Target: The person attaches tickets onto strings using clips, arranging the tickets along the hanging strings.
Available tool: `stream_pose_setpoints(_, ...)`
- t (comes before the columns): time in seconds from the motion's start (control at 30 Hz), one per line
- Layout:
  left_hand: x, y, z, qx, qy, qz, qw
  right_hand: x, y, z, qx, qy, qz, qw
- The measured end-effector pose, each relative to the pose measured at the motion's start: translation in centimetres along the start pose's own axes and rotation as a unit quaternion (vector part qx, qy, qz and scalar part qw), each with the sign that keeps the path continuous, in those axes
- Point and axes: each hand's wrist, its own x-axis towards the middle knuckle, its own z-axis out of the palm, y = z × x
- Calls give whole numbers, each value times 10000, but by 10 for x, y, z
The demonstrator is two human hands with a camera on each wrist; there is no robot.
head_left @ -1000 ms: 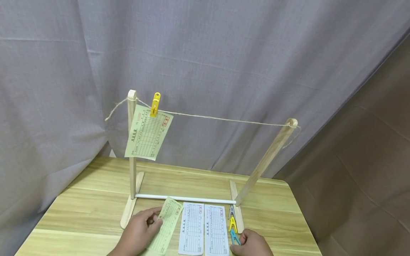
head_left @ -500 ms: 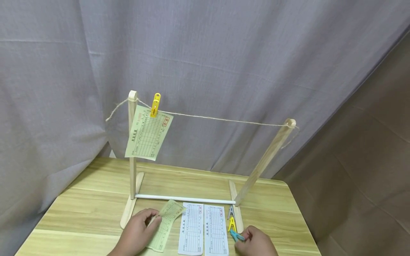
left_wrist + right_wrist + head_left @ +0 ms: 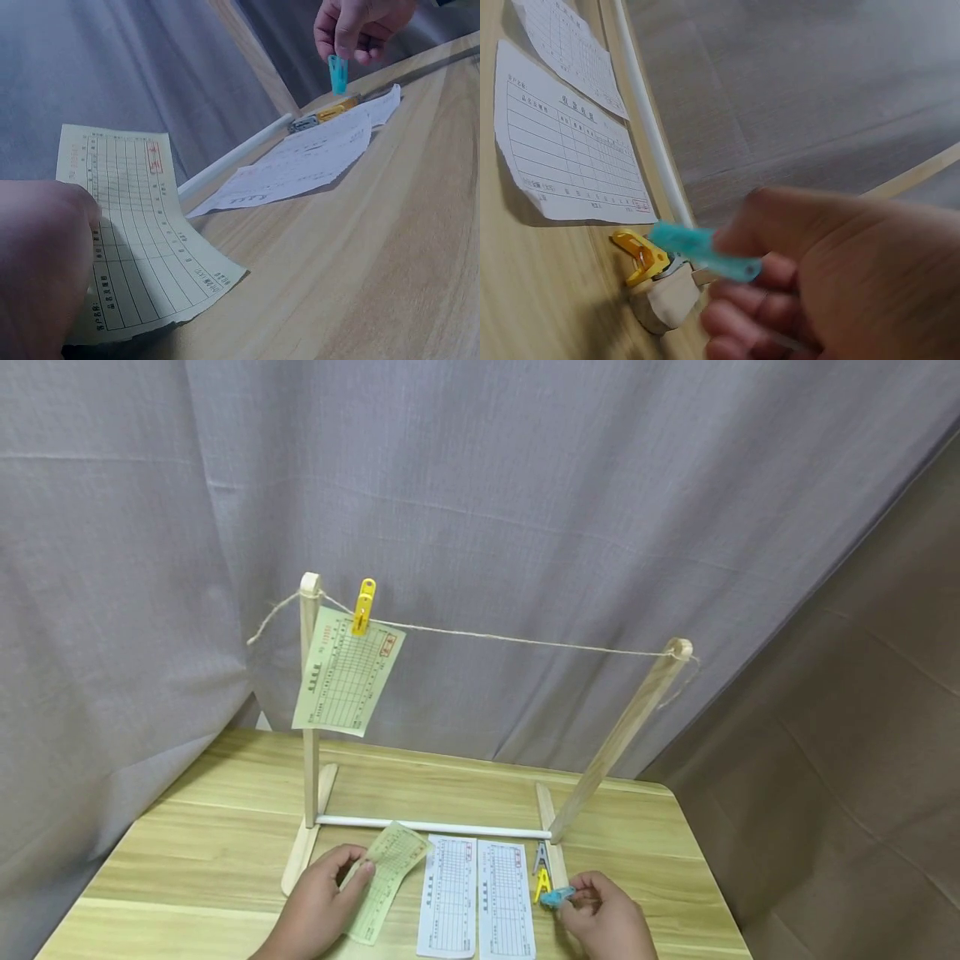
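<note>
My left hand (image 3: pixel 327 893) pinches a yellow-green receipt slip (image 3: pixel 387 877) by its left edge; in the left wrist view the slip (image 3: pixel 135 232) is raised off the table and bends. In my right hand (image 3: pixel 606 917) is a blue clothespin (image 3: pixel 557 897), pinched by one end between thumb and fingers; the right wrist view shows the clothespin (image 3: pixel 697 249) slightly blurred. Just beyond it lie a yellow clothespin (image 3: pixel 542 887) and a grey clothespin (image 3: pixel 540 858). Two white receipt slips (image 3: pixel 447 897) lie side by side between my hands.
Behind the slips stands a wooden rack with a left post (image 3: pixel 310 777), a right post (image 3: pixel 622 739) and a white crossbar (image 3: pixel 435 827). Along its string (image 3: pixel 510 639), near the left post, a yellow clothespin (image 3: pixel 363 607) holds a green receipt slip (image 3: pixel 347 681). Grey curtains (image 3: pixel 480 485) hang behind.
My right hand has picked the blue clothespin up from beside the yellow one and moved it slightly up and right. The green slip in my left hand has lifted and bent.
</note>
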Motion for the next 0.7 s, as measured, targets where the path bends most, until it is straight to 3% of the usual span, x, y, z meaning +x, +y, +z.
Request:
stream_pose_setpoints(0.2,1,0,-2,-315,-43,39,9995,-3,-2,3,659,498,-591,9948)
stream_pose_setpoints(0.37,1,1,-3,-596,-14,131,9981,-6,-6,4,793,892,-970,9881)
stream_pose_setpoints(0.53,4,8,-8,-917,-168,139,9956,-7,-11,4,1017,810,-899,9874)
stream_pose_setpoints(0.7,14,19,-19,-787,-120,333,9963,-7,-16,2,1110,851,-1069,9844)
